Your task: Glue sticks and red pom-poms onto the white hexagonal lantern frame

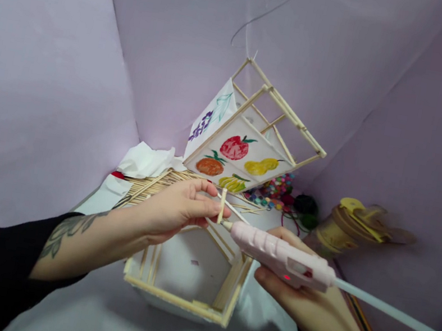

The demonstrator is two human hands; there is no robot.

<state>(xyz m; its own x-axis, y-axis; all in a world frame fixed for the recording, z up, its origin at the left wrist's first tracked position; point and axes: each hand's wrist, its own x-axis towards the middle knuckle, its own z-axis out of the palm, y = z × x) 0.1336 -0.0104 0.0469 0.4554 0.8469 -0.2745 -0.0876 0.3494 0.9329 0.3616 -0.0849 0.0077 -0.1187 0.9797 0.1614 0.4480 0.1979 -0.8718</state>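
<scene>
My left hand [190, 204] pinches a short wooden stick [222, 205], held upright between thumb and fingers. Wrapped around a pale pink hot glue gun [274, 249] is my right hand [283, 282]; a red light glows on the gun's body and a clear glue stick [391, 313] sticks out of its rear. The gun's nozzle is at the lower end of the wooden stick; whether glue is coming out I cannot tell. Below both hands stands a box-shaped frame of wooden sticks [176, 296] with white walls.
Behind my hands, a stick-framed lantern [243, 158] with painted fruit panels leans at a tilt, a wire loop [269, 11] above it. Wooden sticks [149, 186], white cloth or paper [147, 159], colourful pompoms [279, 190] and a brown lidded container [338, 229] lie around. Lilac walls enclose the table.
</scene>
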